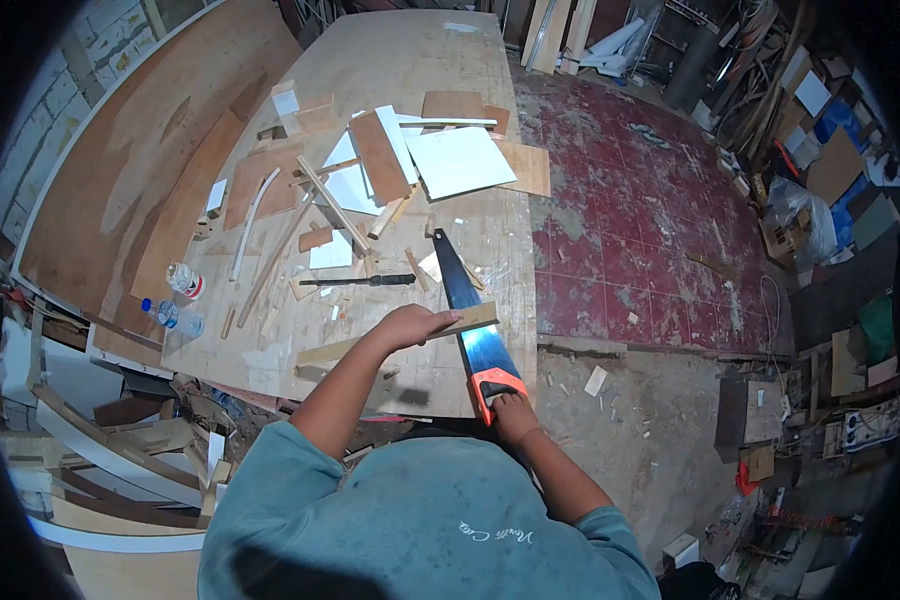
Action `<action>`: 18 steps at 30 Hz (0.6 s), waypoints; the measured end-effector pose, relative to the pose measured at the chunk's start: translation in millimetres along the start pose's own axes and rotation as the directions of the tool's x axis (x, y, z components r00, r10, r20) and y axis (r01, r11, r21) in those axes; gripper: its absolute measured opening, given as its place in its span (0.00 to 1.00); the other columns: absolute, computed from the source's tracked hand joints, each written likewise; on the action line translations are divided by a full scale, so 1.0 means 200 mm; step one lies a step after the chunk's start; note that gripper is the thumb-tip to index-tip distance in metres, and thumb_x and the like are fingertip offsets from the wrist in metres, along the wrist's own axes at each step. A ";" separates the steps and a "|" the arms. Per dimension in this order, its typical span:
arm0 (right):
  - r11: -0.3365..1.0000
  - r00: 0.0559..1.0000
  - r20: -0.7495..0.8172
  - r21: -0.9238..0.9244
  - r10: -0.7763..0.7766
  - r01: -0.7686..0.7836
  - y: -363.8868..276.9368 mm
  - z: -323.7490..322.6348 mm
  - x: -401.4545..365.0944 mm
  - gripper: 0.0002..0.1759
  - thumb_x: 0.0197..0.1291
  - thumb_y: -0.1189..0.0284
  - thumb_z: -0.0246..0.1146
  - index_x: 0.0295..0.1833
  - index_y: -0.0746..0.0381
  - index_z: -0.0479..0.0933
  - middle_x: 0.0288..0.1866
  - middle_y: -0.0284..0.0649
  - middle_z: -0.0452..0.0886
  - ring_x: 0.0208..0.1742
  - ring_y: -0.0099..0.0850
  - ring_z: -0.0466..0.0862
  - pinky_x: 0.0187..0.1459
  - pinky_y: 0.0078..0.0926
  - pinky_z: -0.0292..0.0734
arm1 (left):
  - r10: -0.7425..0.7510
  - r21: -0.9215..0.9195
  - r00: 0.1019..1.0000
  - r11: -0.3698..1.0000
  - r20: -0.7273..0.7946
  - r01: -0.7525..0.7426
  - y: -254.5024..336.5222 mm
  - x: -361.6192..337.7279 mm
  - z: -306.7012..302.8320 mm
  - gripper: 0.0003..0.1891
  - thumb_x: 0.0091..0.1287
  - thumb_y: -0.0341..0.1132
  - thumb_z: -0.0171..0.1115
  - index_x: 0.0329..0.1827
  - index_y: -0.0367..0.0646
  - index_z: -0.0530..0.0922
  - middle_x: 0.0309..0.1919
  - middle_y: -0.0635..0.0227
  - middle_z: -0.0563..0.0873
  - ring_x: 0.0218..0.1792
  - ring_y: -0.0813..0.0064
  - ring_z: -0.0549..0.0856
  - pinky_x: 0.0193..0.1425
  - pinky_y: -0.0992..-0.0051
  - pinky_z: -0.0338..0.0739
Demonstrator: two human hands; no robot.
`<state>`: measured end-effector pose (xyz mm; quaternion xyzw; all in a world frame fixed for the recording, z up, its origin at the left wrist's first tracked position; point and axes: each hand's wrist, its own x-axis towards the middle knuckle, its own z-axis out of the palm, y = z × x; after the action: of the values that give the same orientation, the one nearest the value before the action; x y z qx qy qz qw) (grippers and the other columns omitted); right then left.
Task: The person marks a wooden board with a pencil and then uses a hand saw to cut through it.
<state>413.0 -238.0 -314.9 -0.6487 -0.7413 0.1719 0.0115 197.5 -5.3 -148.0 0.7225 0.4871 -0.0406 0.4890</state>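
Observation:
My left hand (410,326) is closed around a narrow wooden strip (328,353) near its right end, with the thumb along the top. The strip lies slantwise over the near part of the workbench. In my right hand (514,416) is the orange and black handle of a handsaw (486,348). Its blade points away from me, and the strip's right end crosses over the blade in this view. A dark chisel-like tool (372,281) with a long thin shaft lies just beyond my left hand.
White and brown board offcuts (460,162) are piled farther up the workbench (390,55). Loose wooden sticks (336,203) lie nearer. Two plastic bottles (177,318) are at the left edge. A red tiled floor (630,230) runs along the right, with clutter by the wall.

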 end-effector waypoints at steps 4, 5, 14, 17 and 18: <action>0.936 0.998 0.030 0.345 0.063 -0.069 -0.10 -0.11 -0.09 0.12 0.54 0.72 0.65 0.45 0.63 0.78 0.47 0.50 0.83 0.50 0.48 0.82 0.55 0.43 0.76 | 0.008 0.023 0.999 1.000 0.052 -0.009 0.00 0.05 0.02 0.41 0.64 0.74 0.51 0.25 0.37 0.82 0.19 0.60 0.80 0.26 0.66 0.81 0.38 0.67 0.75; 0.865 0.995 -0.016 0.496 0.098 -0.077 -0.12 -0.13 -0.12 0.15 0.51 0.74 0.67 0.45 0.64 0.77 0.47 0.51 0.83 0.50 0.49 0.82 0.54 0.42 0.77 | 0.010 0.025 0.998 1.000 0.062 -0.012 0.01 0.06 0.03 0.40 0.64 0.73 0.51 0.25 0.38 0.83 0.19 0.60 0.80 0.27 0.66 0.81 0.39 0.67 0.75; 0.113 0.643 -0.171 0.985 0.747 0.131 -0.27 -0.21 -0.34 0.19 0.61 0.60 0.66 0.30 0.65 0.74 0.15 0.34 0.73 0.16 0.24 0.74 0.19 0.23 0.67 | -0.070 0.467 0.997 0.881 -0.036 0.079 0.17 0.30 0.14 0.51 0.57 0.83 0.40 0.36 0.38 0.88 0.40 0.49 0.89 0.47 0.52 0.87 0.53 0.53 0.76; 0.179 0.548 -0.242 0.970 0.801 0.167 -0.24 -0.21 -0.46 0.18 0.62 0.61 0.65 0.28 0.63 0.72 0.17 0.33 0.73 0.18 0.23 0.75 0.21 0.23 0.69 | -0.100 0.500 0.994 0.859 -0.044 0.108 0.16 0.44 0.26 0.49 0.57 0.82 0.43 0.40 0.39 0.88 0.41 0.52 0.89 0.50 0.52 0.87 0.60 0.49 0.70; 0.133 0.545 -0.200 0.978 0.814 0.160 -0.28 -0.38 -0.50 0.18 0.63 0.61 0.65 0.29 0.63 0.72 0.18 0.33 0.73 0.19 0.23 0.75 0.22 0.22 0.69 | -0.114 0.502 0.993 0.858 -0.030 0.113 0.15 0.49 0.31 0.50 0.56 0.82 0.44 0.42 0.38 0.87 0.42 0.52 0.89 0.51 0.53 0.86 0.62 0.48 0.68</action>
<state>393.2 -322.3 -208.6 -0.6654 -0.1961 0.3013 0.6542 297.2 11.5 -212.1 0.7948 0.5012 -0.1950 0.2810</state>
